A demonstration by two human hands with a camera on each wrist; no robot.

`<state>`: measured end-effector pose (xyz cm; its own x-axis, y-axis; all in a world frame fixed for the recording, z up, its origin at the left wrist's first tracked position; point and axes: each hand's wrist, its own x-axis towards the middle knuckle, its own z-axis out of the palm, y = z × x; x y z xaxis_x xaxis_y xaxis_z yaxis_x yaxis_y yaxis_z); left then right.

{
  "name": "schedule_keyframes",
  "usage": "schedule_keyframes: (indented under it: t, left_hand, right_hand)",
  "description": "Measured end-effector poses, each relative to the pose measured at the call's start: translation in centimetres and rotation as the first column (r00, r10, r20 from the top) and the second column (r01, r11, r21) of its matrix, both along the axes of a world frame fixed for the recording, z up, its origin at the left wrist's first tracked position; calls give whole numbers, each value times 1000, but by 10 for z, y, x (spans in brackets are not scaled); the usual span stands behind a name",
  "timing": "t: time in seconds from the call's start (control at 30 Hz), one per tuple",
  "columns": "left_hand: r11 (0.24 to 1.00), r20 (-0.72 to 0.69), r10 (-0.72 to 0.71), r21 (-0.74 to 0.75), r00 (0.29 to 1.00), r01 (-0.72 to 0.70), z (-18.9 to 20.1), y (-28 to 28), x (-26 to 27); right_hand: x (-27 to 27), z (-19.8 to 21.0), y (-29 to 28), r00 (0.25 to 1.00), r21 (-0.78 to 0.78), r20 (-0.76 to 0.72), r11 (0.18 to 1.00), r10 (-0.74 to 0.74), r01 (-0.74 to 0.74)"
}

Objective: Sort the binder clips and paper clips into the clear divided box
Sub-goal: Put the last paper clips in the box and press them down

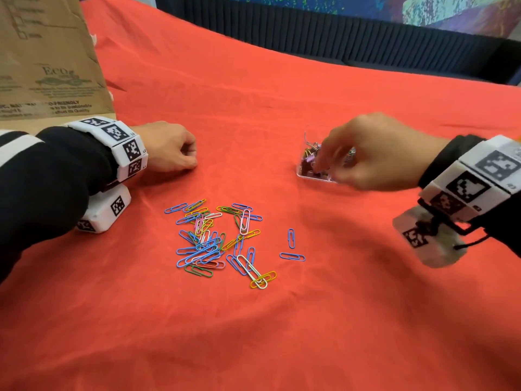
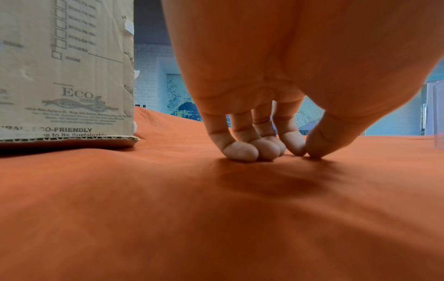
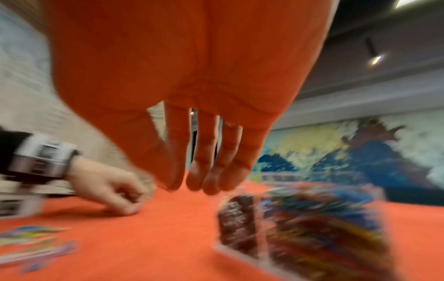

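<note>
Head view shows your right hand [image 1: 375,153] held over the clear divided box [image 1: 306,172], which sits on the red cloth [image 1: 253,94] right of centre. Your fingers [image 1: 327,156] reach down loosely, slightly apart; the right wrist picture is blurred, yet they look straight and nothing shows between them. Whether a fingertip touches the contents, you cannot tell from these pictures. Binder clips [image 1: 310,158], some purple, fill the box's left compartment; in the right wrist view a second compartment [image 3: 319,224] beside it holds a blurred, many-coloured mass.

Your left hand [image 1: 166,148] rests on the cloth well to the left, fingers curled under. From the left wrist view its fingertips [image 2: 242,152] and thumb press together onto the fabric, with nothing visible between them.

Coloured paper clips [image 1: 208,241] lie in a loose heap on the cloth nearer you, between both hands, with two blue ones [image 1: 291,246] just right of the heap. A cardboard box [image 1: 42,57] stands behind your left wrist.
</note>
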<state>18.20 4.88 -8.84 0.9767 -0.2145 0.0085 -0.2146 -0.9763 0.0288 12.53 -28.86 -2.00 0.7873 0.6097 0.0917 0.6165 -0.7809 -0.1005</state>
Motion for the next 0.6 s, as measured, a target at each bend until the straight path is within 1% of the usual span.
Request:
schedule_keyframes:
  t: [0.07,0.1,0.13,0.23,0.33,0.43,0.5,0.6]
  left_hand:
    - [1000,18,-5,13,1000,4,1,-1,0]
    - [1000,22,-3,14,1000,3,1,-1,-1]
    - [1000,23,-2,12,1000,2,1,-1,-1]
    - [1000,19,-3,3,1000,3,1,-1,-1]
    - [1000,22,-4,0,1000,4,1,-1,-1]
    - [1000,17,-9,-19,1000,9,1,-1,-1]
    - [1000,15,-12,-25,1000,13,0,-1,0]
    - [1000,14,-6,-30,1000,7,0,0,0]
  right_hand:
    - [-23,-11,23,969,-100,-217,984,121,-145]
    - [-31,-17,31,949,-144,-272,969,157,-201]
    - [-37,-23,36,941,-178,-282,954,187,-243]
    - [-47,-31,44,948,-213,-196,933,251,-291]
    - [-53,-34,45,951,-226,-152,927,271,-300]
    - [-56,-35,47,963,-267,-112,926,246,-268]
    - [-55,-34,48,966,-284,-125,925,226,-254]
    - [-47,-23,53,958,-252,-218,938,186,-239]
